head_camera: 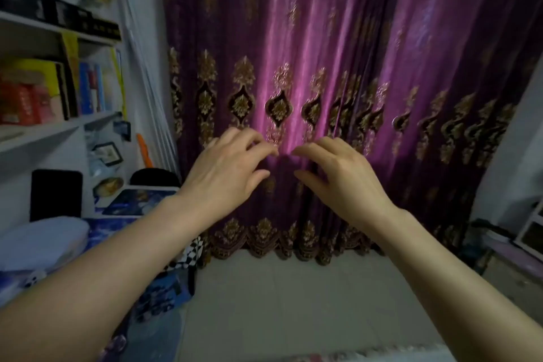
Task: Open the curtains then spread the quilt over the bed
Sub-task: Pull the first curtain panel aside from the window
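Note:
Purple curtains [323,53] with gold ornament bands hang drawn together across the whole window, reaching down to the floor. Both my hands are stretched out in front of the curtains' middle, side by side and a small gap apart. My left hand [226,167] has its fingers loosely bent, the tips at or close to the cloth. My right hand [338,170] mirrors it, fingers bent toward the same fold. Neither hand plainly has cloth between its fingers. The quilt and bed are not clearly in view.
A white bookshelf [58,126] with books and boxes stands on the left. Below it is a cluttered surface with a blue patterned cover [135,203] and a white bundle [44,241]. Pale tiled floor [279,303] lies ahead. White furniture [526,232] sits at the right edge.

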